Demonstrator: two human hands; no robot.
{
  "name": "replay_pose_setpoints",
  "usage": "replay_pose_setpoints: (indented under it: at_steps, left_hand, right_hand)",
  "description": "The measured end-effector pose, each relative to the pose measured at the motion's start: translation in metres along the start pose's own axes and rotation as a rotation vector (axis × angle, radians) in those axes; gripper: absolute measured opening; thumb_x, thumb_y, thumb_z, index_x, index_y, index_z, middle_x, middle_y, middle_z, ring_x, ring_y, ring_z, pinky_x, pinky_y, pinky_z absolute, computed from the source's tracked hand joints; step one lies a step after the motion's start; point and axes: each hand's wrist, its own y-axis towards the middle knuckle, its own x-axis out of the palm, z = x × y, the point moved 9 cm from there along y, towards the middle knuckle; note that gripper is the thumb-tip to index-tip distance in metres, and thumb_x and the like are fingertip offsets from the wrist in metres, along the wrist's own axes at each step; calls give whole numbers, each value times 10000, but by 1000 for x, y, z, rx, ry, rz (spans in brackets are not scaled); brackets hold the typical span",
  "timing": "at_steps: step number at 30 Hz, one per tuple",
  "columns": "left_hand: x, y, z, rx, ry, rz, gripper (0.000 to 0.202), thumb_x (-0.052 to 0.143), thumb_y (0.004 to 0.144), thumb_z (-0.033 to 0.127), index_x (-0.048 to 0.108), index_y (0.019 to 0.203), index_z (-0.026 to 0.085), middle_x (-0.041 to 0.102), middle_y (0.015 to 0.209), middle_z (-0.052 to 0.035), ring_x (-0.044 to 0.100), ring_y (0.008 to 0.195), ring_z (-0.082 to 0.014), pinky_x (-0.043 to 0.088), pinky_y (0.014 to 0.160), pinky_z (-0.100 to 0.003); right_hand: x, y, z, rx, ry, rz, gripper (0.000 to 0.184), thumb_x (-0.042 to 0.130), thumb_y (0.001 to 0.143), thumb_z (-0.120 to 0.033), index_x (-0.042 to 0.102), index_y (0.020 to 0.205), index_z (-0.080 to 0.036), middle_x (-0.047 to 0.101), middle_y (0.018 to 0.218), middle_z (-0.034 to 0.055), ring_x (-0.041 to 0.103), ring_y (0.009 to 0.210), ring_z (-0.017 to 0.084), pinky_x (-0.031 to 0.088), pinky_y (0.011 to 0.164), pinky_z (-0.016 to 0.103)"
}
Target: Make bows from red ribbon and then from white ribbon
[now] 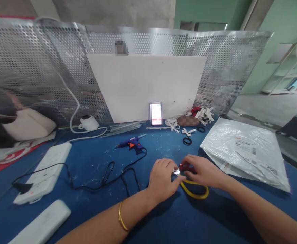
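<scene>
My left hand (162, 178) is closed, thumb and fingertips pinching at a small silver metal piece (176, 172). Facing it, my right hand (203, 171) is closed around a dark red piece (186, 167), mostly hidden by the fingers. A yellow loop (195, 194), shaped like a scissors handle, extends below both hands over the blue table. Its upper end runs in under my left thumb, beside the metal piece. Whether the yellow, silver and red parts are joined, I cannot tell. The two hands nearly touch.
A blue glue gun (133, 143) with a black cord lies beyond my left hand. White power strips (53, 166) lie left, a plastic mailer (247, 152) right. At the back are a lit phone (156, 113), white bows (188, 132), black hair ties (187, 141) and a white board (148, 84).
</scene>
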Motion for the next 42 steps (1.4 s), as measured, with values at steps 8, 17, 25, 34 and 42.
replay_pose_setpoints:
  at_steps: [8,17,25,34,42]
  left_hand:
    - [-2,-1,6,35,-31,25,154,537,853,321,585,783,192,648,842,-30,560,831,-181,381,757,-347]
    - [-3,1,1,23,-38,22,155,520,867,293,604,779,196,663,851,-24,572,838,-178,376,769,-343]
    - [-3,2,-1,36,-47,38,137,523,868,263,618,789,203,673,850,-10,573,824,-164,371,771,-332]
    - [-8,0,-1,80,-55,114,120,545,858,248,629,781,210,684,846,-5,591,828,-159,379,782,-326]
    - [-7,0,5,106,-94,84,144,548,859,244,618,740,202,681,797,12,594,776,-140,370,765,-317]
  right_hand:
    - [8,-7,-6,-10,-179,-55,271,584,781,-314,570,1030,-208,549,899,46,549,780,174,394,649,263]
    - [6,-6,-4,-25,-255,-77,353,588,751,-315,560,1082,-191,557,875,51,547,768,184,380,619,264]
    - [12,-8,-10,-53,-266,-169,434,576,744,-345,524,1141,-178,550,927,76,549,794,199,375,611,267]
    - [18,-2,4,29,-328,-186,331,575,707,-365,560,962,-155,566,874,81,560,697,194,336,546,269]
    - [0,-5,26,177,-346,-158,311,514,824,-451,607,923,-171,623,843,82,591,698,199,344,578,270]
